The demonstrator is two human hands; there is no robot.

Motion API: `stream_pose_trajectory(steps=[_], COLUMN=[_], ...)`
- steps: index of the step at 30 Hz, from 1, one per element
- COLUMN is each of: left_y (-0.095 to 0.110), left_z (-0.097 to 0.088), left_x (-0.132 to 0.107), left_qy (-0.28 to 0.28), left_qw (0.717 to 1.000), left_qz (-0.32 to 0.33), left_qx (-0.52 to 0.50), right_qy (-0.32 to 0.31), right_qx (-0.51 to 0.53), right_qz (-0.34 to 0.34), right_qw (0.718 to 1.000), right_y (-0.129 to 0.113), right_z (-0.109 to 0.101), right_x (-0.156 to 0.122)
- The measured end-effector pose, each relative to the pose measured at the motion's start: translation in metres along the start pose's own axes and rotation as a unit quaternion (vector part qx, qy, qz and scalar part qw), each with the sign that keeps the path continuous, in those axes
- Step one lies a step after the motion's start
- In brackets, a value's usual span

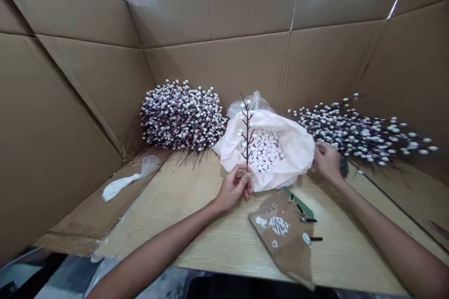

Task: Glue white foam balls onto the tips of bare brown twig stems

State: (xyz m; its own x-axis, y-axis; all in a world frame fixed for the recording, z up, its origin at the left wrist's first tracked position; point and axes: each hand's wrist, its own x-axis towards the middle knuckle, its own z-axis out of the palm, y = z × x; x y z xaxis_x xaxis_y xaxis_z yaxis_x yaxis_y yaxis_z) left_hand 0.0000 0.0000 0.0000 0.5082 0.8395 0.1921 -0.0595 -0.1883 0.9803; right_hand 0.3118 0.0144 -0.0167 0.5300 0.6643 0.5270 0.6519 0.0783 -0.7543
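Note:
Pinched upright in my left hand point(236, 183) is a dark artificial berry twig point(247, 135), with a few white berries along its left side. Behind it a white plastic bag point(298, 142) lies spread on the table, its mouth wide and full of loose white foam balls point(264, 149). My right hand point(327, 161) is at the bag's right edge, with bent fingers partly hidden by the hand and the plastic. Whether it grips the bag's rim or only touches it, I cannot tell.
Finished-looking berry sprigs form a dense pile point(182, 117) at back left and a looser one point(365, 135) at right. A cardboard piece point(284, 243) with white glue smears lies in front. A white glue bag point(129, 181) rests at left. Cardboard walls point(245, 14) surround the table.

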Motion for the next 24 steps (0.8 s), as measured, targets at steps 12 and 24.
stream_pose_trajectory(steps=[12, 24], left_y=[0.001, -0.001], left_z=[0.000, -0.001], left_x=[-0.002, -0.002], left_qy=[0.003, -0.003], left_qw=[1.000, 1.000], left_qz=[0.008, 0.014], left_qx=[0.002, 0.007], right_qy=[-0.058, -0.074], right_qx=[0.029, 0.036], right_qz=[-0.061, -0.042], right_qw=[0.996, 0.996], right_y=[0.007, 0.021], right_z=[0.017, 0.026], right_x=[-0.014, -0.017])
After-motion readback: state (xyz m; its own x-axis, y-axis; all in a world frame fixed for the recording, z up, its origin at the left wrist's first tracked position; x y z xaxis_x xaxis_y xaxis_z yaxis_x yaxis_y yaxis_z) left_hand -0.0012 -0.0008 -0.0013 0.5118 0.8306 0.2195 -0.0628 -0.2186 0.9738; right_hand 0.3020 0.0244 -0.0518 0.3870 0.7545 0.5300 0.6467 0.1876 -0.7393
